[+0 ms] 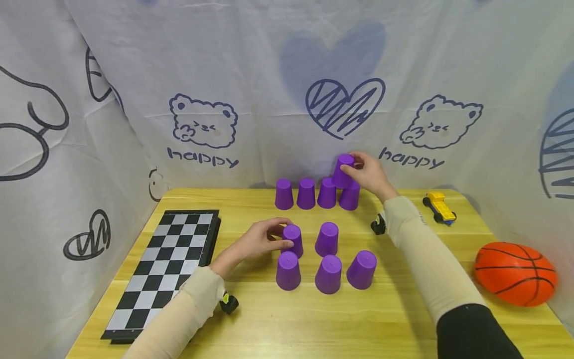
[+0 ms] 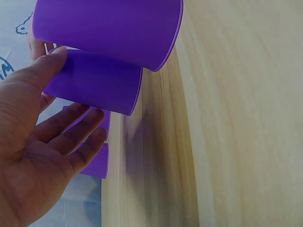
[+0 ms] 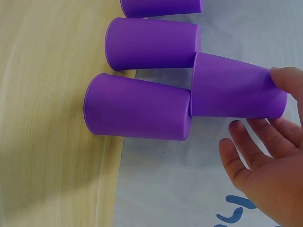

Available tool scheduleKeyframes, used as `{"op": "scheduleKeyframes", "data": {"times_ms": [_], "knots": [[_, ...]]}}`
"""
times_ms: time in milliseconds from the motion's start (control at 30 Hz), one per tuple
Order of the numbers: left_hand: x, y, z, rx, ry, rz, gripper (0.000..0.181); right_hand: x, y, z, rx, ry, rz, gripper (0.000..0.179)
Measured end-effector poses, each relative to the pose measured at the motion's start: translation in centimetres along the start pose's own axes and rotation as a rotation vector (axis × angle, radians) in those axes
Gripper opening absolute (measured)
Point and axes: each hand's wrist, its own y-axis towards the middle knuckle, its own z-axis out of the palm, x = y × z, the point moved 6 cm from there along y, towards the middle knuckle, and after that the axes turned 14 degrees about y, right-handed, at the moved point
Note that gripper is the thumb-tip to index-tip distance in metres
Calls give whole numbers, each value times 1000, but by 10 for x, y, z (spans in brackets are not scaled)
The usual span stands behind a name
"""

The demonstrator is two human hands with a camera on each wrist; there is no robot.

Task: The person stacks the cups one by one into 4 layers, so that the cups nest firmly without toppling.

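My right hand [image 1: 371, 175] holds an upside-down purple cup [image 1: 343, 172] by its upper part, thumb on one side and fingers on the other. In the right wrist view the held cup's [image 3: 236, 87] rim meets the bases of two cups beneath it, bridging them. Those two stand at the right end of a back row of upturned purple cups [image 1: 306, 194]. Nearer, my left hand [image 1: 259, 242] pinches another upturned purple cup [image 1: 294, 238] between thumb and fingers; the left wrist view shows the thumb over that cup [image 2: 97, 87]. A similar cup [image 1: 327, 240] stands to its right.
Three more purple cups [image 1: 329, 275] stand upside down in front of the left hand's cup. A checkered board [image 1: 168, 267] lies on the left of the wooden table [image 1: 269, 326]. At right are a yellow toy truck [image 1: 440, 208] and an orange ball [image 1: 515, 274]. A printed curtain [image 1: 269, 89] hangs behind.
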Motion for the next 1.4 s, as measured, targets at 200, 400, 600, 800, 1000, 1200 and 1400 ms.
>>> {"op": "scheduleKeyframes", "data": {"times_ms": [200, 400, 600, 800, 1000, 1200, 1400], "knots": [[1, 0, 1, -1, -9, -1, 44, -1, -1, 0, -3, -10, -8, 54], [0, 0, 1, -5, -4, 1, 44, -1, -1, 1, -2, -10, -9, 54], [0, 0, 2, 1, -1, -2, 45, -1, -2, 1, -1, -14, 4, 56], [0, 0, 2, -3, 2, -3, 45, -2, -6, -2, -6, 15, 49, 72], [-1, 0, 0, -2, -2, -9, 45, 2, -19, -13, -18, 26, 52, 77], [-3, 3, -7, -22, 9, -17, 45, 8, -40, -27, -61, -4, 24, 76], [-10, 15, -29, -83, 53, -35, 48, 19, -68, -36, -53, -55, -34, 68]]}}
